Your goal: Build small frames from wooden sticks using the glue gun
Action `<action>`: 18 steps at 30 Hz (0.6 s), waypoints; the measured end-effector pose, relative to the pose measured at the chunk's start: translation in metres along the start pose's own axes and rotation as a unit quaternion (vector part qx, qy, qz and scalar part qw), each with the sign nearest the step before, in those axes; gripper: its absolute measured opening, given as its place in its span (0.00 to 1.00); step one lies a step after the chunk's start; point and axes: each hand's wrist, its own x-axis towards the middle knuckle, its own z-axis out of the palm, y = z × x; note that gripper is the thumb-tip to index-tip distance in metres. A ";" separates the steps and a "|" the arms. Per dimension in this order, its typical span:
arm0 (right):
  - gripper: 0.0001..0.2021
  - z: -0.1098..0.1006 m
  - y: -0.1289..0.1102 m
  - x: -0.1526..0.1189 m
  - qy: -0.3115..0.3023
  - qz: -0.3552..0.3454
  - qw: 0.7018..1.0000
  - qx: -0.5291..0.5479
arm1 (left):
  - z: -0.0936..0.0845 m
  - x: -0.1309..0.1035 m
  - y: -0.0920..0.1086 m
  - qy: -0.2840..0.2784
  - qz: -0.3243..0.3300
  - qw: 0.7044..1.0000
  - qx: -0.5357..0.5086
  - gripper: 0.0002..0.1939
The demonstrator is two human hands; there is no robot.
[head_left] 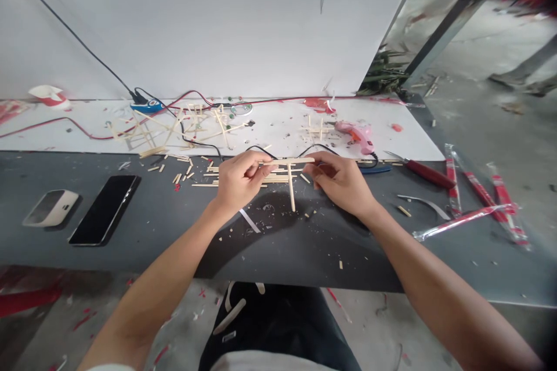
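Note:
A T-shaped piece of joined wooden sticks is held up over the dark table, its stem pointing down toward me. My left hand pinches the left end of the crossbar between thumb and fingers. At the crossbar's right end, my right hand is closed with thumb and fingers at the tip. Behind and below the piece lie several loose wooden sticks, partly hidden by my hands. A pink glue gun rests on the white board beyond my right hand.
A phone and a pale rounded device lie at left. Stick frames stand at the back near a blue power strip. On the right are a red-handled knife, a curved strip and red-and-clear wrappers.

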 end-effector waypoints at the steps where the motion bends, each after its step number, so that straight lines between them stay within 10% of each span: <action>1: 0.14 0.001 -0.001 0.000 -0.017 0.010 1.000 0.017 | 0.000 0.000 0.001 0.004 -0.022 1.000 -0.010 0.07; 5: 0.15 0.008 -0.004 -0.002 -0.082 0.015 0.994 0.065 | -0.001 0.000 0.006 0.002 -0.112 0.992 -0.057 0.11; 11: 0.06 0.016 -0.005 -0.011 0.029 -0.066 0.997 -0.032 | -0.003 0.005 0.005 -0.076 -0.238 0.957 -0.146 0.12; 18: 0.08 0.011 -0.009 -0.013 0.044 -0.183 0.979 -0.078 | 0.003 0.005 -0.003 -0.212 -0.412 0.837 -0.291 0.15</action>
